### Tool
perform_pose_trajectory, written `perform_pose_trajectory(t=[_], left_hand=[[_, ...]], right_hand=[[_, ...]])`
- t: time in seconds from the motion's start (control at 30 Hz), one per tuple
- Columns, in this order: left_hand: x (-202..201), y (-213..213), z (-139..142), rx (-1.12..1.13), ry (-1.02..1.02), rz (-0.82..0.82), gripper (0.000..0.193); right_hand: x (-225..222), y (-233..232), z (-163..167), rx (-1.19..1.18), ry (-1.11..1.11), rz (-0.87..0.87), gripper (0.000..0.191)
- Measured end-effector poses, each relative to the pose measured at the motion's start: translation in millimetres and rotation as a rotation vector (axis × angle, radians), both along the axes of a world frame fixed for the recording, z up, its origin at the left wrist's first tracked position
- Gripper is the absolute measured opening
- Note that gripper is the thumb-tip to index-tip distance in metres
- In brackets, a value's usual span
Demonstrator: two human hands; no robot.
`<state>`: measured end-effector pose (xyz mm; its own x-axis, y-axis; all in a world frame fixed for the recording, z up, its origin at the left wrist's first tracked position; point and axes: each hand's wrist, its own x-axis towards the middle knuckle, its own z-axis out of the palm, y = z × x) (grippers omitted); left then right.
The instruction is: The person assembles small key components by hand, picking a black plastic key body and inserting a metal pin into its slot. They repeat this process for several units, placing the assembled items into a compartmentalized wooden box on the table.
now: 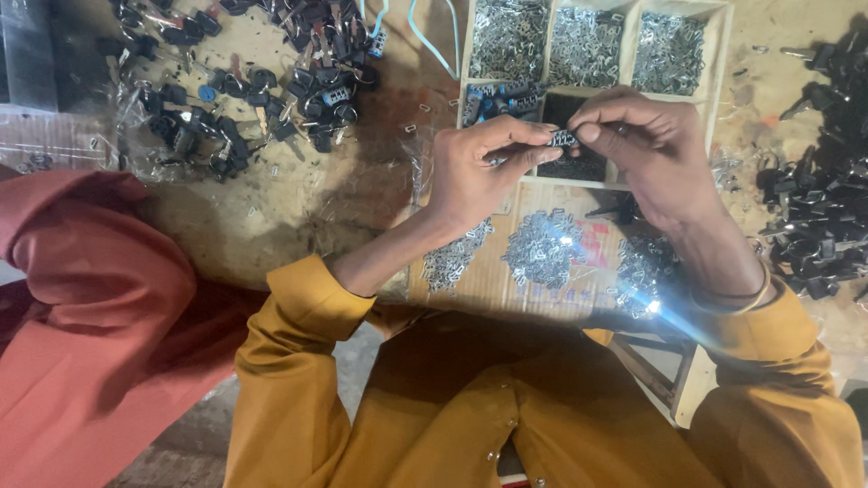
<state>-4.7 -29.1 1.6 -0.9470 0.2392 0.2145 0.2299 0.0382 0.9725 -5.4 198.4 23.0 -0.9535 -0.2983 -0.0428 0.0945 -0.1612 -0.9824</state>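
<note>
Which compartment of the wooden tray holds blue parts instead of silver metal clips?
The lower-left compartment of the pale wooden divided tray, just above the left hand. It holds blue and black plastic connectors; the three upper compartments hold only shiny silver clips.

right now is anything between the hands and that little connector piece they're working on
Nothing visible. The left hand and the right hand both pinch the small dark connector directly at their fingertips, held above the wooden compartment tray.
</note>
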Motion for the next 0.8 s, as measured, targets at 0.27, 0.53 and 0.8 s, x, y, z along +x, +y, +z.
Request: perform_pose_trajectory(t=[0.27,0.53,0.8], left_hand=[[-0.2,0.6,-3.9,-0.004,0.043,0.009,0.015],[1.2,-0.3,-1.7,-0.006,0.054,0.02,0.013],[7.7,-1.5,0.7,0.066,0.052,-0.004,0.015]], right_hand=[[2.2,-9.2,10.8,0.221,0.124,-0.004,0.02],[1.6,6.1,40.5,1.024,0.784,-0.05,0.031],[32.9,46.9,67.8,1.279,0.802,0.151,0.018]])
